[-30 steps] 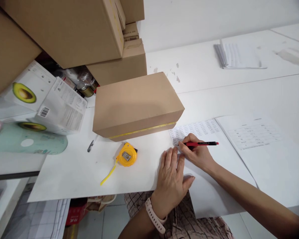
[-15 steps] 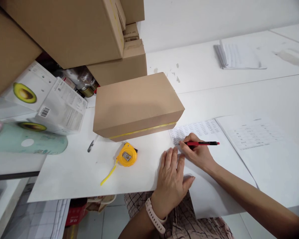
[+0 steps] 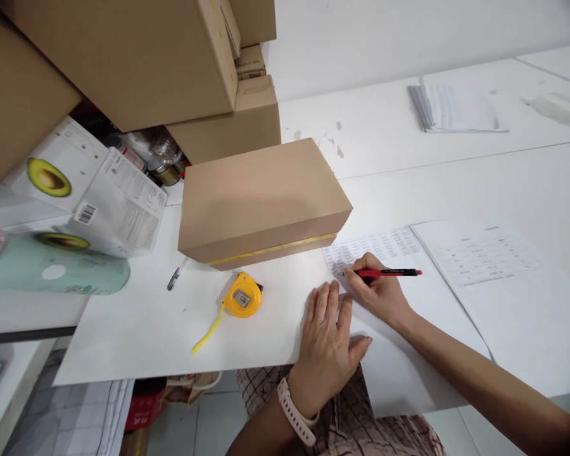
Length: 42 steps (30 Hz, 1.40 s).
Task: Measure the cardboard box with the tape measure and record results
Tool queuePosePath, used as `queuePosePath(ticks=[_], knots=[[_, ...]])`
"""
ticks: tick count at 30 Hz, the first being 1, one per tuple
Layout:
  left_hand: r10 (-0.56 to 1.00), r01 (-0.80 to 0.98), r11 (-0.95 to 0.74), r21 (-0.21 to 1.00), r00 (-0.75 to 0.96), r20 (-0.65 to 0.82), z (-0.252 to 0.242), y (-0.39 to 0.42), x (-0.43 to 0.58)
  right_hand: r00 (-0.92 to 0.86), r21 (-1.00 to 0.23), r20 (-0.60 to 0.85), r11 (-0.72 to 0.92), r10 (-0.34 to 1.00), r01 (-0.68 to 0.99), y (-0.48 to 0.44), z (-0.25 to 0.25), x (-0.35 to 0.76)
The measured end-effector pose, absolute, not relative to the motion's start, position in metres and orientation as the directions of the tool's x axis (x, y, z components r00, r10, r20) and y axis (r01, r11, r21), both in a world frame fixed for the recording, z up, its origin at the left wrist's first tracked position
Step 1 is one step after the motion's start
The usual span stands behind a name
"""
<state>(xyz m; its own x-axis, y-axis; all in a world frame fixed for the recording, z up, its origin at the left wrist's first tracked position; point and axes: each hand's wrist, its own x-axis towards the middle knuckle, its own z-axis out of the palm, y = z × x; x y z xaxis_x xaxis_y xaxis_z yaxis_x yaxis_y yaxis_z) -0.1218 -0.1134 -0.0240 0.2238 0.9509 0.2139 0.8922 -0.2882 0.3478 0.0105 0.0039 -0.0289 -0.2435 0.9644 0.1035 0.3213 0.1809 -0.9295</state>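
Note:
My right hand (image 3: 377,288) is closed around a red and black pen (image 3: 392,272), its tip at the lower left of the printed text on a paper sheet (image 3: 432,316). Flat across the table edge and the sheet's left side lies my left hand (image 3: 330,335), fingers stretched out, a pale band on its wrist. A second printed sheet (image 3: 494,253) is to the right. Beyond my hands stands a closed cardboard box (image 3: 261,196) with a yellow line along its side. A yellow tape measure (image 3: 243,296) rests before the box, its tape end partly out.
Large cardboard boxes (image 3: 137,57) are stacked at the back left. White avocado-printed boxes (image 3: 109,196) and a mint-green bottle (image 3: 76,266) occupy the left side. Another pen (image 3: 173,278) lies near the box. A stack of papers (image 3: 456,107) sits at the back right.
The pen and the fingers of my right hand have shifted very slightly to the right. My left hand and the other things stay in place.

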Motion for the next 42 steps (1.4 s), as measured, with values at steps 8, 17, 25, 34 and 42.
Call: queuePosePath(ticks=[8,17,25,34,42], knots=[[0.947,0.89,-0.295,0.347,0.225,0.228,-0.0239,-0.1123,-0.1217,-0.271,-0.925,0.122,0.208,0.955,0.317,0.0044,-0.0283,0.0101],[0.947,0.888,-0.295,0.353,0.223,0.231,-0.0236,-0.1128,-0.1219,-0.242,-0.928,0.107,0.184,0.964,0.323,0.0057,-0.0289,0.0084],[0.944,0.89,-0.296,0.347,0.218,0.247,-0.0239,-0.1128,-0.1219,-0.247,-0.931,0.111,0.188,0.963,0.314,0.0052,-0.0277,0.0097],[0.946,0.891,-0.295,0.346,0.22,0.24,-0.0251,-0.1134,-0.1219,-0.219,-0.936,0.089,0.157,0.972,0.315,0.004,-0.0257,0.0084],[0.945,0.889,-0.295,0.35,0.216,0.247,-0.0254,-0.1133,-0.122,-0.197,-0.931,0.109,0.17,0.974,0.322,0.0058,-0.0259,0.009]])
